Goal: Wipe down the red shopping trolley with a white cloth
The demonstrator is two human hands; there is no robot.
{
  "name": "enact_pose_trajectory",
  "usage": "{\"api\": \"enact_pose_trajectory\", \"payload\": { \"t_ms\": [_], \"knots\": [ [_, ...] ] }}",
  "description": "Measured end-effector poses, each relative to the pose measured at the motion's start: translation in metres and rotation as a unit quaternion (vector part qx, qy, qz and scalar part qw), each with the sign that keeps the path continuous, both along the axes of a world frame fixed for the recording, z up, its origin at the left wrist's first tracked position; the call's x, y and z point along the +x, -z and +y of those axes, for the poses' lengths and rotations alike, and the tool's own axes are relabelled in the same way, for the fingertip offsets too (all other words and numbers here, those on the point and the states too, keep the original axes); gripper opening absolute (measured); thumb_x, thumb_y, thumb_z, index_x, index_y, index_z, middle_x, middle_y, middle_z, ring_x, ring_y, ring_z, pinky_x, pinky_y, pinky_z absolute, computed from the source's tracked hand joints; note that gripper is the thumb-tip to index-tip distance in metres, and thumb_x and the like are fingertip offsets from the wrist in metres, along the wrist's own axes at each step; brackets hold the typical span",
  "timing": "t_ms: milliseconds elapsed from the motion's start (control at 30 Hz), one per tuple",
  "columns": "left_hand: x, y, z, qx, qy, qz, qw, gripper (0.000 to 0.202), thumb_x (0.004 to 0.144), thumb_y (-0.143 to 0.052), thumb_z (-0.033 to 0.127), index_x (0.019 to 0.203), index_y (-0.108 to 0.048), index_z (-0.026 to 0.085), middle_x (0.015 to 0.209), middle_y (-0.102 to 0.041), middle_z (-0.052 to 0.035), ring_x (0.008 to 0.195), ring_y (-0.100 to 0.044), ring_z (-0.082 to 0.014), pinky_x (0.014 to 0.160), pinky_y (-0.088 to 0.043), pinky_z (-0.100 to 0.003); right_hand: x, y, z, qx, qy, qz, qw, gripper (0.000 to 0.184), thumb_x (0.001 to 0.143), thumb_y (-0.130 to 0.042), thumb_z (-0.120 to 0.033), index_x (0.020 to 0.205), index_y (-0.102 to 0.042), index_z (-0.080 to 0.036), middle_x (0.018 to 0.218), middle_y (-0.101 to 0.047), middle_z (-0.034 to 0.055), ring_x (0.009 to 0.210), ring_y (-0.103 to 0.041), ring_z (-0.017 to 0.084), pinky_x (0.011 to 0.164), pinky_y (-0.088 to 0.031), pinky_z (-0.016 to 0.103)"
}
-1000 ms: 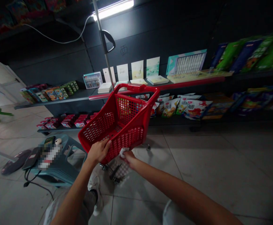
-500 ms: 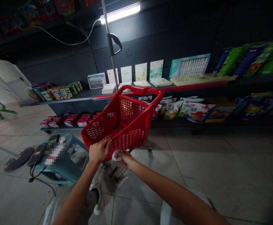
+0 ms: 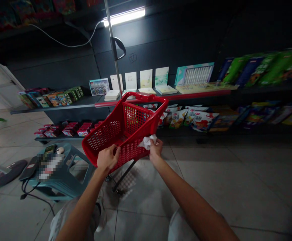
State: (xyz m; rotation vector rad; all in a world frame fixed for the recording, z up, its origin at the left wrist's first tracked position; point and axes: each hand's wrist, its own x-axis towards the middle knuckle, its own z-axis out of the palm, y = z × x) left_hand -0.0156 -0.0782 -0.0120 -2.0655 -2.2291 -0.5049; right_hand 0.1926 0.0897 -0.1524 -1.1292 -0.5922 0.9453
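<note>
A red plastic shopping cart with perforated sides stands in front of me, its handle at the far right end. My left hand is closed over the near top rim of the basket. My right hand pinches a crumpled white tissue against the near side wall, close to the handle end. The tissue covers a small patch of the holes. Below the basket, a dark leg runs down to a caster on the floor.
A teal plastic stool stands at left, carrying a phone, a dark device and cables. Behind the cart, a dark shelf holds boxes, notebooks and snack bags. A metal pole with a black grip rises there; a lit tube lamp hangs above.
My right hand has moved right and up along the cart's side with the tissue. My left hand stays on the rim. The whole view has shifted slightly.
</note>
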Motion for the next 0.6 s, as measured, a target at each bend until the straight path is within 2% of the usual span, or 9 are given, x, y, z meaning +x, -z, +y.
{"api": "enact_pose_trajectory", "payload": {
  "t_ms": [100, 200, 267, 367, 467, 600],
  "knots": [
    [-0.001, 0.005, 0.002, 0.022, 0.004, 0.0, 1.0, 0.043, 0.101, -0.041, 0.056, 0.101, -0.072, 0.025, 0.088, -0.077, -0.0048, 0.083, -0.072, -0.0219, 0.07, -0.041, -0.03, 0.016, -0.03, 0.002, 0.045, 0.068, -0.078, 0.994, 0.052, 0.076, -0.068, -0.046, 0.118, -0.053, -0.019, 0.112, -0.067, 0.0096, 0.096, -0.066, 0.02, 0.088, -0.054, 0.034],
    [-0.006, 0.01, 0.002, 0.039, 0.012, 0.0, 0.999, 0.044, 0.1, -0.043, 0.057, 0.102, -0.074, 0.025, 0.085, -0.077, -0.0048, 0.08, -0.072, -0.0215, 0.07, -0.042, -0.03, 0.034, -0.053, 0.001, 0.124, 0.072, -0.185, 0.972, 0.051, 0.084, -0.063, -0.048, 0.125, -0.057, -0.016, 0.121, -0.067, 0.0144, 0.106, -0.065, 0.023, 0.098, -0.051, 0.039],
    [-0.011, 0.011, 0.002, 0.044, 0.017, -0.003, 0.999, 0.046, 0.099, -0.044, 0.058, 0.101, -0.076, 0.025, 0.084, -0.077, -0.0045, 0.078, -0.072, -0.0211, 0.07, -0.042, -0.029, 0.043, -0.061, 0.001, 0.151, 0.077, -0.229, 0.959, 0.048, 0.088, -0.06, -0.045, 0.126, -0.06, -0.016, 0.127, -0.066, 0.0157, 0.113, -0.063, 0.024, 0.103, -0.048, 0.039],
    [-0.02, 0.011, 0.004, 0.049, 0.028, -0.011, 0.998, 0.045, 0.098, -0.045, 0.059, 0.097, -0.077, 0.026, 0.082, -0.077, -0.0036, 0.077, -0.071, -0.0203, 0.069, -0.043, -0.028, 0.054, -0.064, 0.003, 0.157, 0.099, -0.246, 0.951, 0.048, 0.09, -0.056, -0.042, 0.13, -0.061, -0.015, 0.131, -0.066, 0.0162, 0.119, -0.062, 0.025, 0.107, -0.045, 0.04],
    [-0.031, 0.007, 0.006, 0.042, 0.052, -0.02, 0.998, 0.042, 0.098, -0.047, 0.057, 0.094, -0.076, 0.026, 0.08, -0.076, -0.0024, 0.076, -0.071, -0.0191, 0.069, -0.043, -0.027, 0.062, -0.061, 0.009, 0.133, 0.122, -0.221, 0.958, 0.05, 0.089, -0.05, -0.037, 0.132, -0.06, -0.014, 0.13, -0.067, 0.0162, 0.118, -0.063, 0.025, 0.107, -0.045, 0.04],
    [-0.046, 0.004, 0.012, 0.021, 0.059, -0.021, 0.998, 0.043, 0.097, -0.047, 0.06, 0.092, -0.074, 0.027, 0.078, -0.075, -0.0011, 0.072, -0.069, -0.0184, 0.066, -0.041, -0.027, 0.067, -0.049, 0.014, 0.067, 0.077, -0.169, 0.98, 0.049, 0.088, -0.042, -0.036, 0.126, -0.064, -0.015, 0.119, -0.072, 0.0135, 0.104, -0.067, 0.022, 0.096, -0.05, 0.035]
  ]
}}
